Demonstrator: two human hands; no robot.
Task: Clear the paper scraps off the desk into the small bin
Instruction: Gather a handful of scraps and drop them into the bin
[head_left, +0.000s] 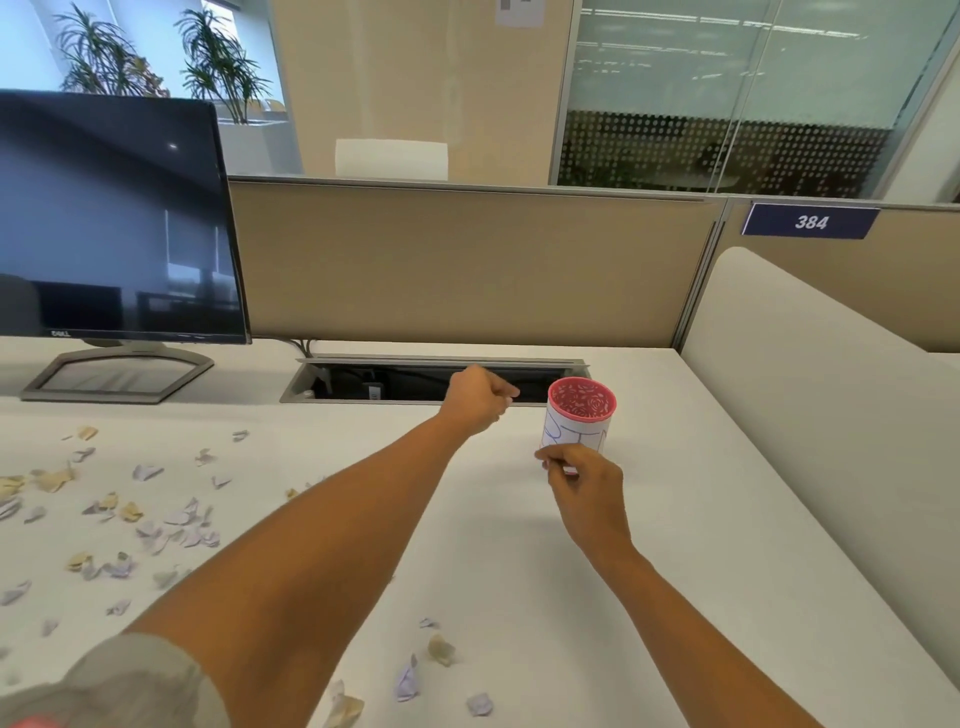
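The right hand (584, 488) has a pinching grip on the bottom of the small pink bin (579, 421), likely so it won't tip on the counter (519, 545). The left hand (475, 402) is curled tight beside the rim. I can't see any paper inside it. Paper scraps (176, 525) lie well apart, to the left.

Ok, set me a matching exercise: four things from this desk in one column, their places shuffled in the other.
1 monitor
2 bin
3 scraps
4 sign

A on the partition, right
B scattered over the desk, mostly left
C standing at the back left
D just right of the hatch

Pairs: 1-C, 2-D, 3-B, 4-A
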